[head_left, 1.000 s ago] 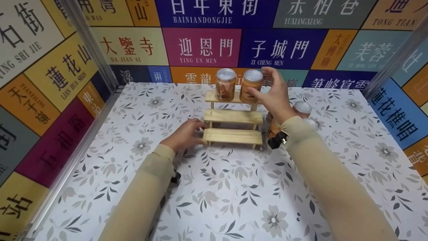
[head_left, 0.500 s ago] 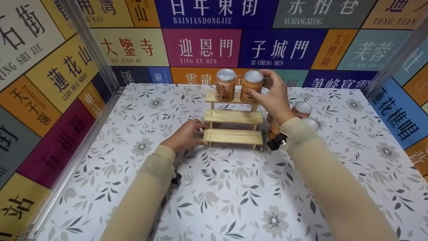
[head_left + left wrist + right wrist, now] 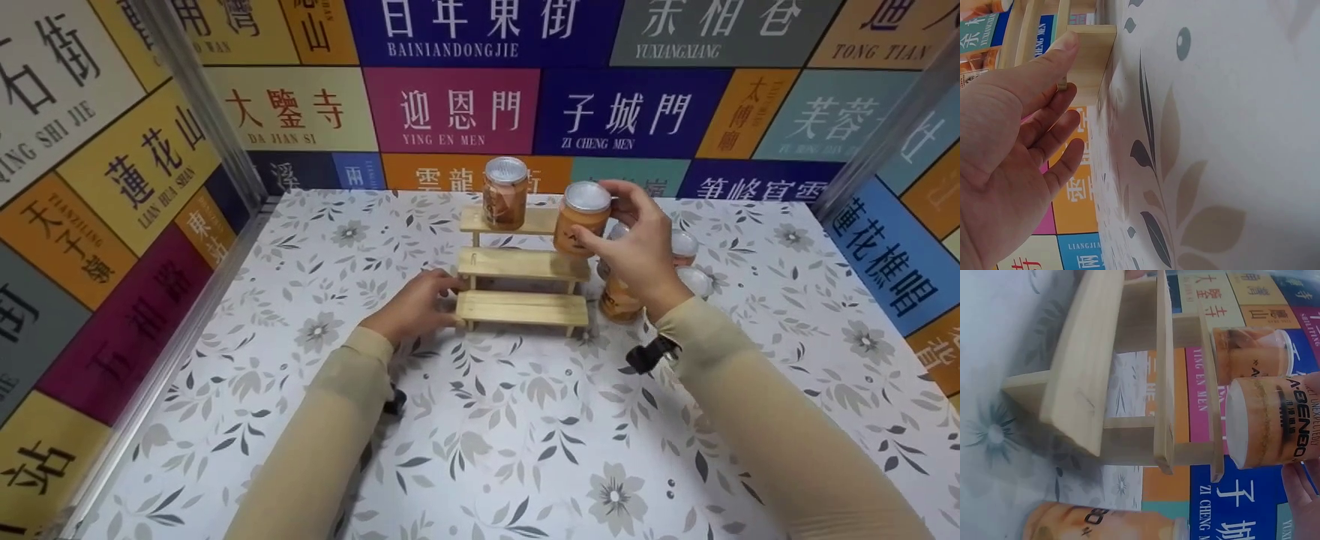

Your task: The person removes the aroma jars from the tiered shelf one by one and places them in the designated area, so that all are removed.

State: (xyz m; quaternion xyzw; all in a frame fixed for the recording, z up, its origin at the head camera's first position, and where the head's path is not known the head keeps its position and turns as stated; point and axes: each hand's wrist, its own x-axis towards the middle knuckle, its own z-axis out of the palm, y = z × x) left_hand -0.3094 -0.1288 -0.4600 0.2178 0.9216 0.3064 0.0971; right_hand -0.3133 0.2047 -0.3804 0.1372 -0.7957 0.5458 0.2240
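Note:
A three-step wooden stand [image 3: 523,307] sits on the patterned table. My left hand [image 3: 414,304] holds its left end; in the left wrist view, the thumb and forefinger lie about the end of a step while the other fingers stay loosely bent. With my right hand [image 3: 637,244] I grip an orange-labelled jar [image 3: 579,225] with a silver lid, slightly tilted by the stand's upper right end. The right wrist view shows that jar's pale base [image 3: 1235,422] apart from the top board. A similar jar [image 3: 504,199] stands upright on the top step, at the left.
Several more jars, among them a nearer jar [image 3: 619,300], stand right of the stand, partly hidden behind my right hand. Panels with large printed characters [image 3: 450,109] rise behind the table and at both sides. Floral-patterned covering [image 3: 495,450] spreads across the table in front.
The right hand has lifted its jar off the top step and brought it right and toward me, tilting it. The left hand and the stand stay where they were.

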